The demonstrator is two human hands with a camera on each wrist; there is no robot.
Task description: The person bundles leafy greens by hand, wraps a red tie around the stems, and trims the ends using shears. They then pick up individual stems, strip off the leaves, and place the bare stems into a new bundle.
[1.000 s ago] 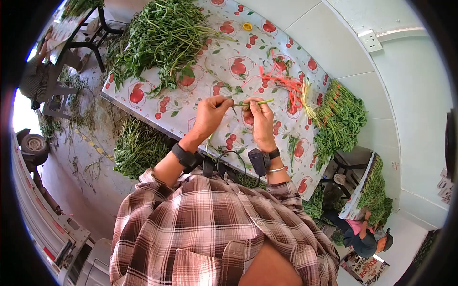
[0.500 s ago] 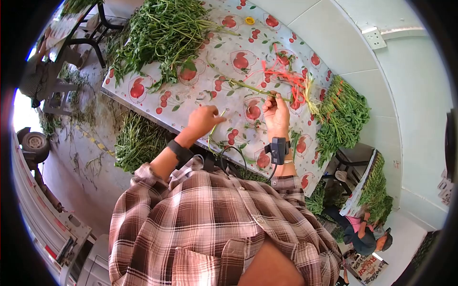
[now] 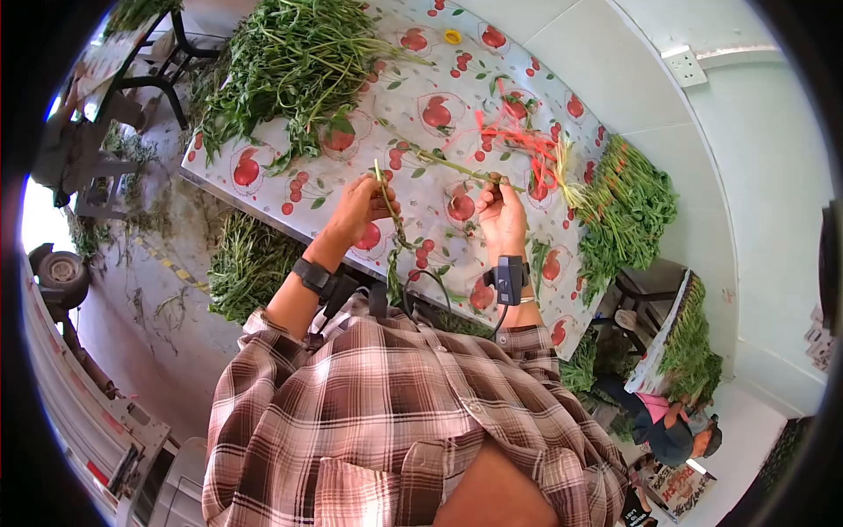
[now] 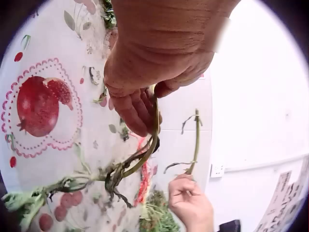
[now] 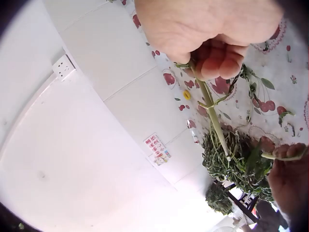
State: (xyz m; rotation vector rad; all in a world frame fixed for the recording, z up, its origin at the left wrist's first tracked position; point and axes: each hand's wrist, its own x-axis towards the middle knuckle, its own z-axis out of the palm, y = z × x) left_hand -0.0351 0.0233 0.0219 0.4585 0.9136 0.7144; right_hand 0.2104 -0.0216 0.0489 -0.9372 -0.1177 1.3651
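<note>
My left hand [image 3: 356,211] grips a thin green stem [image 4: 155,140], whose dark, wilted leaves [image 4: 116,179] droop toward the table's front edge. Its cut end pokes up above the fingers in the head view. Off to the right, my right hand [image 3: 504,221] pinches a longer, pale green stem [image 5: 216,123] near one end. That stem slants out to the far left over the table, with small withered side shoots. Both hands are apart, above the fruit-patterned tablecloth [image 3: 342,189].
A big heap of leafy stems [image 3: 290,79] covers the table's far left. Red ties [image 3: 518,136] lie right of centre, beside tied green bundles [image 3: 628,220]. A yellow ring [image 3: 452,37] sits at the back. More greens [image 3: 250,268] are below the left edge. Another person [image 3: 672,430] is at lower right.
Both hands were together on one stem; then they parted, the right carrying its stem rightward. The left hand took hold of another stem near the front edge and raised it.
</note>
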